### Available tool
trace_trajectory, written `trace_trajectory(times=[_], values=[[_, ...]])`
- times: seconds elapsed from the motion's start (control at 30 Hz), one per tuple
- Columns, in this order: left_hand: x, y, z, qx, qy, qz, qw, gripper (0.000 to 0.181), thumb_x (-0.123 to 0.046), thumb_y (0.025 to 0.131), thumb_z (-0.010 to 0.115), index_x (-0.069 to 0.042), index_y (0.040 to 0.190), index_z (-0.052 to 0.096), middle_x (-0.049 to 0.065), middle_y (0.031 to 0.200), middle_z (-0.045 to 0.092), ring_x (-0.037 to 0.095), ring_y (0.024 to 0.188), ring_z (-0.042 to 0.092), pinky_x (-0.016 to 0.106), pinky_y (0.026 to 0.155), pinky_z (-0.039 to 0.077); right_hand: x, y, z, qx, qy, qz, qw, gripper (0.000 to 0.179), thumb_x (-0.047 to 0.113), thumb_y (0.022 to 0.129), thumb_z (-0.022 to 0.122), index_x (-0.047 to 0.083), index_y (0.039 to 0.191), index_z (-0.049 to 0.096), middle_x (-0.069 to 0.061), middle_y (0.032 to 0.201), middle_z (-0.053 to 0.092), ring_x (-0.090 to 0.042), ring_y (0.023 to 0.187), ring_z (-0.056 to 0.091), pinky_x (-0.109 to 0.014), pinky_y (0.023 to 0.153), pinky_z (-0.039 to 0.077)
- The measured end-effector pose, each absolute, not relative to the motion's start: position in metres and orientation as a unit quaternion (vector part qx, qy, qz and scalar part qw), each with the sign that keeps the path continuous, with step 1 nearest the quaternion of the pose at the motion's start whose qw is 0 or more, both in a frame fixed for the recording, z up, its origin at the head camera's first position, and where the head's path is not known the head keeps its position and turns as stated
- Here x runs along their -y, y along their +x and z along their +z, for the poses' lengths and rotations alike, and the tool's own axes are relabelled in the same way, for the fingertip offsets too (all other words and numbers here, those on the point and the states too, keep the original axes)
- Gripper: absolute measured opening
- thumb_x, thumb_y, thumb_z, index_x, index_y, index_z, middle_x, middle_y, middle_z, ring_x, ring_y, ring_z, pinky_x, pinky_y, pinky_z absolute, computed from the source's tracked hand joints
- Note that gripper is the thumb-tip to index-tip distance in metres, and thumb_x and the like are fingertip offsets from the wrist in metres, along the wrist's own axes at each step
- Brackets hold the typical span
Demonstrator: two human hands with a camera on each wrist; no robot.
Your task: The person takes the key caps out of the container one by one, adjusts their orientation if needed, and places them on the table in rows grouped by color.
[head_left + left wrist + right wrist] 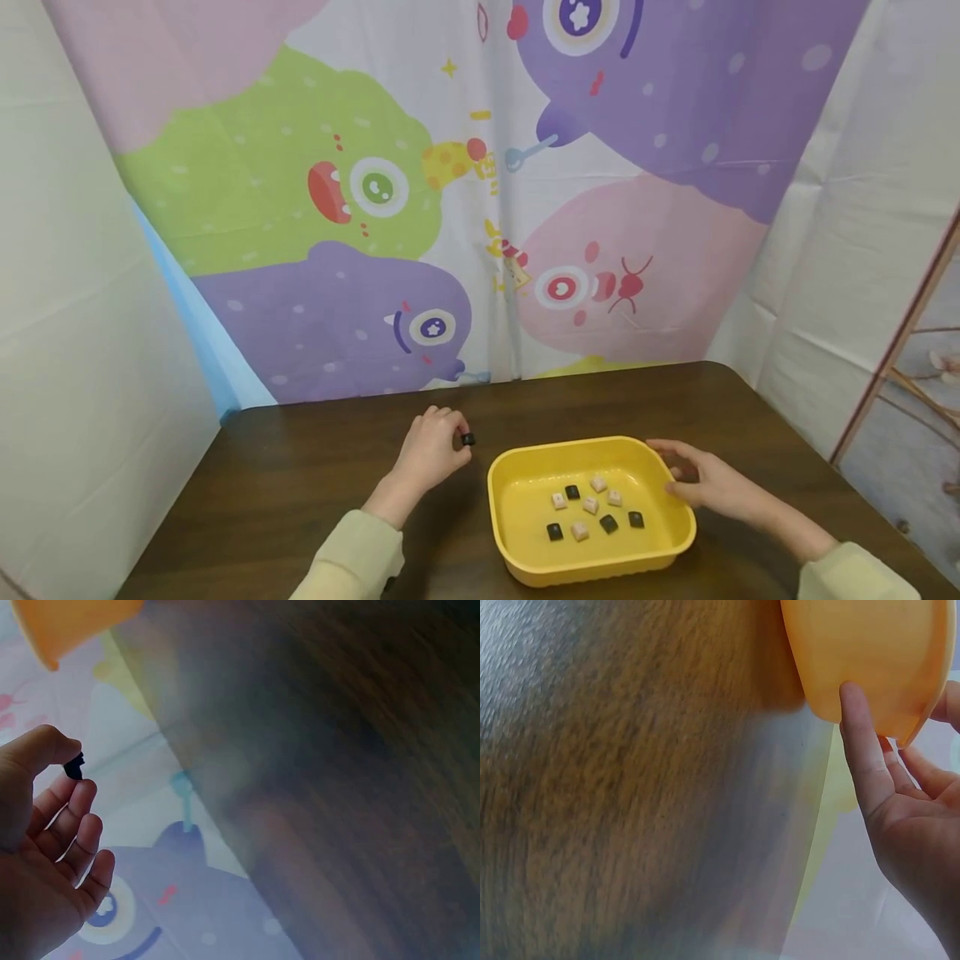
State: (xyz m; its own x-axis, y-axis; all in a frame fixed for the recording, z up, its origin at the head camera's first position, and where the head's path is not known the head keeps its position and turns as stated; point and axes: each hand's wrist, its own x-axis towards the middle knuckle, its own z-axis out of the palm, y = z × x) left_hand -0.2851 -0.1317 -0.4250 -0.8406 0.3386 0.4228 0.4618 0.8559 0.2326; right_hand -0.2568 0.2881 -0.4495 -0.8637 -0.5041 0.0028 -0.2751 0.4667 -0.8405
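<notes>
Between thumb and index finger, my left hand [431, 446] pinches a small black keycap [468, 438], held to the left of a yellow plastic basin [517, 571]. The left wrist view shows the same black keycap [73, 766] at the fingertips, the other fingers loosely bent. My right hand [716, 483] holds the basin's far right corner, its thumb against the right side and its fingers round the back. In the basin lie several black keycaps [608, 523] and several pale keycaps [590, 505], scattered over its bottom.
The basin stands on a dark brown wooden table [300, 500]. Behind the table hangs a curtain [480, 317] printed with cartoon monsters. Pale cloth [82, 333] hangs along the left side. A small black thing [388, 584] shows beside the left sleeve.
</notes>
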Motion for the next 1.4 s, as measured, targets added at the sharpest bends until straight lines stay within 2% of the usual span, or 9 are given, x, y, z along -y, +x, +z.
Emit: trace_trajectory(times=[0.27,0.5,0.83,1.2,1.4], values=[[0.141,-0.299,-0.441,0.959,-0.196,-0.138,0.149,0.019,-0.017,0.069,0.078,-0.014,0.078,0.062,-0.004,0.073,0.055,0.017,0.076,0.049,0.037,0.071,0.041,-0.285,-0.256,-0.449,-0.843,-0.242,-0.465,0.119,0.062,0.011,0.09,0.061,-0.005,0.141,0.032,-0.034,0.133,0.043,-0.037,0.106,0.056,-0.032,0.067,0.054],[0.147,-0.307,-0.449,0.966,-0.19,-0.119,0.13,0.017,-0.016,0.068,0.077,-0.014,0.076,0.063,-0.003,0.071,0.055,0.02,0.076,0.051,0.039,0.07,0.043,-0.284,-0.256,-0.448,-0.842,-0.223,-0.474,0.131,0.062,0.013,0.091,0.06,-0.002,0.143,0.03,-0.034,0.138,0.038,-0.046,0.113,0.051,-0.032,0.07,0.054],[0.153,-0.308,-0.456,0.975,-0.184,-0.103,0.075,0.016,-0.016,0.072,0.078,-0.012,0.081,0.065,-0.002,0.075,0.057,0.021,0.08,0.052,0.041,0.075,0.044,-0.284,-0.257,-0.448,-0.849,-0.227,-0.461,0.121,0.062,0.014,0.09,0.06,-0.003,0.143,0.032,-0.033,0.137,0.041,-0.043,0.112,0.052,-0.031,0.071,0.053],[0.153,-0.308,-0.462,0.974,-0.19,-0.103,0.062,0.013,-0.014,0.073,0.076,-0.012,0.081,0.066,-0.001,0.078,0.06,0.022,0.081,0.054,0.042,0.075,0.045,-0.287,-0.255,-0.45,-0.846,-0.22,-0.469,0.131,0.063,0.014,0.091,0.059,-0.003,0.143,0.03,-0.034,0.136,0.041,-0.042,0.112,0.053,-0.032,0.071,0.054],[0.154,-0.308,-0.464,0.975,-0.189,-0.105,0.059,0.014,-0.014,0.073,0.076,-0.012,0.082,0.065,0.0,0.078,0.06,0.022,0.08,0.054,0.042,0.073,0.044,-0.288,-0.255,-0.451,-0.848,-0.222,-0.464,0.129,0.062,0.014,0.091,0.06,-0.003,0.143,0.031,-0.033,0.134,0.043,-0.031,0.107,0.058,-0.032,0.07,0.054]])
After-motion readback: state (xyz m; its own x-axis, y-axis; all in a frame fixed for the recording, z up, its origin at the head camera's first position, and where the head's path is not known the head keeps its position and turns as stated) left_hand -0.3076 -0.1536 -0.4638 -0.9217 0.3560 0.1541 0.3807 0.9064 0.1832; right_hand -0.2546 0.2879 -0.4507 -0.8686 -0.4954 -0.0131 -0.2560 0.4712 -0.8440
